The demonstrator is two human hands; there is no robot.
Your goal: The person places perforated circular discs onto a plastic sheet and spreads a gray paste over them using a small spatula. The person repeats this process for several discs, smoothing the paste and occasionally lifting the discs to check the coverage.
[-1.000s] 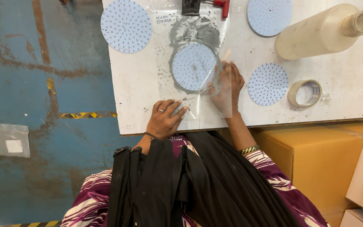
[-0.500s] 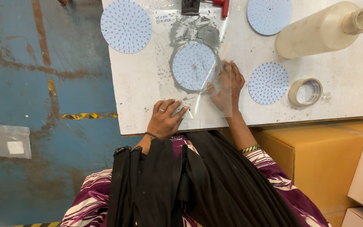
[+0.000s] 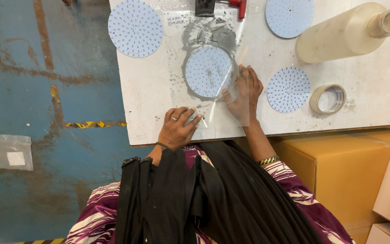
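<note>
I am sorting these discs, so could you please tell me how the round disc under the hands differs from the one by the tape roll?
The middle disc is larger, lies under a clear sheet amid grey smudges, with the right hand at its edge. The disc by the tape roll is smaller, uncovered and untouched. Both are round, pale and dotted.

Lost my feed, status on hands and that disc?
Left hand pins clear film at table edge. Right hand flat on film beside the centre disc. Nothing blocking.

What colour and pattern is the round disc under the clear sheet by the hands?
Pale blue disc dotted with a grid of small marks; head view.
</note>
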